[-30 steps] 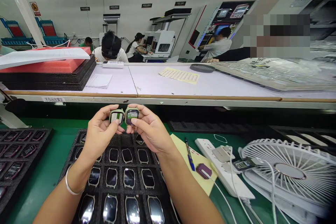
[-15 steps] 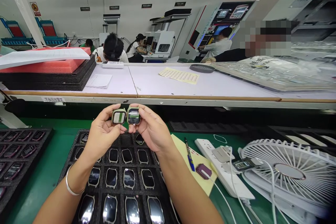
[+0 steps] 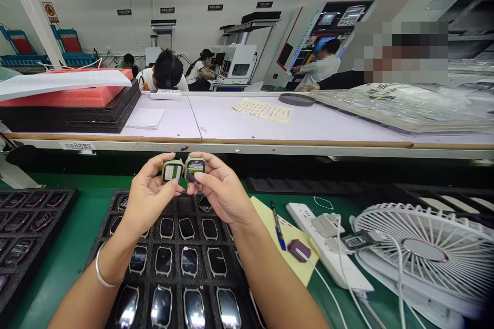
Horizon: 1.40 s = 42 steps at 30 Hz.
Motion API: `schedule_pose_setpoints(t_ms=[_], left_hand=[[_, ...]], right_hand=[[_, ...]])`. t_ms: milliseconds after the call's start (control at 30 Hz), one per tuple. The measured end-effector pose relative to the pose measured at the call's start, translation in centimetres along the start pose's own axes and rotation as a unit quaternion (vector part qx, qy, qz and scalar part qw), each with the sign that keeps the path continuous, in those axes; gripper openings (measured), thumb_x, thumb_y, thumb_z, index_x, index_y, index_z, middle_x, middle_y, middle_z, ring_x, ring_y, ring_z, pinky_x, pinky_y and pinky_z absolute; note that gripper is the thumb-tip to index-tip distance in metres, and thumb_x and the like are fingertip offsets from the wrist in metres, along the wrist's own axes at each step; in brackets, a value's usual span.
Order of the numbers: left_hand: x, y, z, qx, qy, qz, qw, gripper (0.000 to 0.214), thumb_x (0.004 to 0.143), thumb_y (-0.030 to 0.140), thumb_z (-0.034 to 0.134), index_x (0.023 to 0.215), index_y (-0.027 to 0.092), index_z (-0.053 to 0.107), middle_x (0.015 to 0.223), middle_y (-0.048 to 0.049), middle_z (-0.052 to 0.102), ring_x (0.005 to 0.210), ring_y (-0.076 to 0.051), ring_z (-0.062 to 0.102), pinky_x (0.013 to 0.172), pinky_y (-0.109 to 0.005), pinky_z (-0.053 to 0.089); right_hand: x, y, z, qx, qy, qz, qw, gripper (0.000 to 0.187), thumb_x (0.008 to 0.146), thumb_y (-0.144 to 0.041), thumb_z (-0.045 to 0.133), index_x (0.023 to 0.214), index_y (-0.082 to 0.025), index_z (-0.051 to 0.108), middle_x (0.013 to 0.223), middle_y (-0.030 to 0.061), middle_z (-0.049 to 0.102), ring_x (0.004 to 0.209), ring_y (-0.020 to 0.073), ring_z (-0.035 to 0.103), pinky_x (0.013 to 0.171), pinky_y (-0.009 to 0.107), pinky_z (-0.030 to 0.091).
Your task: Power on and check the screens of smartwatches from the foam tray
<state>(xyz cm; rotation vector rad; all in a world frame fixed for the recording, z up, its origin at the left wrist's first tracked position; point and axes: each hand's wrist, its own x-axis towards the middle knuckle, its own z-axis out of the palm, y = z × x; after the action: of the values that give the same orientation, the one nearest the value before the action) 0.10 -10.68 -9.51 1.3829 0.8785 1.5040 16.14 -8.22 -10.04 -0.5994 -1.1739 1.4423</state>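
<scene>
My left hand [image 3: 144,198] pinches a small green-framed watch case [image 3: 172,170] with a lit screen. My right hand [image 3: 222,190] pinches a second green-framed watch case [image 3: 195,168], held side by side with the first and touching it. Both are raised above a black foam tray [image 3: 175,254] on the green mat, whose pockets hold several dark glossy watch cases. A silver bangle sits on my left wrist.
Another black tray [image 3: 27,223] with several parts lies at left. At right are a yellow pad with a blue pen [image 3: 278,226], a white power strip [image 3: 328,252] and a white fan [image 3: 428,254]. A white shelf [image 3: 247,123] runs across behind. People work at machines farther back.
The two cases have tilted slightly in my fingers, and both hands have shifted a little; the grip is the same.
</scene>
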Motion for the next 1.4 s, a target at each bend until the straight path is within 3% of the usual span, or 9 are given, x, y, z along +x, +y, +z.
schedule_pose_setpoints(t_ms=[333,533,1200,1400], left_hand=[[0.29,-0.13,-0.36,0.020,0.044,-0.009,0.999,0.028,0.081,0.032,0.074,0.104,0.019,0.063,0.080,0.0016,0.069,0.051,-0.007,0.061,0.049,-0.019,0.053],[0.21,-0.26,-0.43,0.015,0.037,0.007,0.999,0.028,0.082,0.025,0.073,0.108,0.020,0.063,0.085,0.0021,0.067,0.055,-0.006,0.062,0.052,-0.018,0.053],[0.22,-0.43,-0.20,-0.030,0.011,0.018,0.999,0.052,0.077,0.008,0.068,0.125,0.024,0.058,0.100,0.0006,0.068,0.070,-0.007,0.070,0.071,-0.020,0.060],[0.04,-0.14,-0.43,-0.010,-0.010,0.006,1.000,0.029,0.087,0.022,0.066,0.115,0.021,0.063,0.097,-0.0010,0.070,0.063,-0.009,0.070,0.064,-0.023,0.061]], right_hand=[[0.02,0.07,0.13,0.012,-0.027,0.027,0.999,0.029,0.083,-0.042,0.071,0.102,-0.021,0.066,0.081,-0.0001,0.070,0.051,0.0115,0.064,0.050,0.026,0.048],[-0.16,-0.02,0.25,0.018,-0.035,0.025,0.999,0.030,0.082,-0.034,0.073,0.108,-0.022,0.067,0.076,-0.0022,0.068,0.056,0.0125,0.067,0.055,0.027,0.051],[-0.24,0.17,0.24,0.017,-0.036,-0.009,0.999,0.051,0.073,-0.011,0.072,0.120,-0.026,0.060,0.097,0.0002,0.066,0.069,0.0117,0.066,0.067,0.029,0.055],[-0.05,0.21,0.02,0.023,-0.018,0.000,1.000,0.027,0.081,-0.031,0.072,0.106,-0.022,0.064,0.079,-0.0024,0.066,0.055,0.0101,0.061,0.056,0.026,0.048]])
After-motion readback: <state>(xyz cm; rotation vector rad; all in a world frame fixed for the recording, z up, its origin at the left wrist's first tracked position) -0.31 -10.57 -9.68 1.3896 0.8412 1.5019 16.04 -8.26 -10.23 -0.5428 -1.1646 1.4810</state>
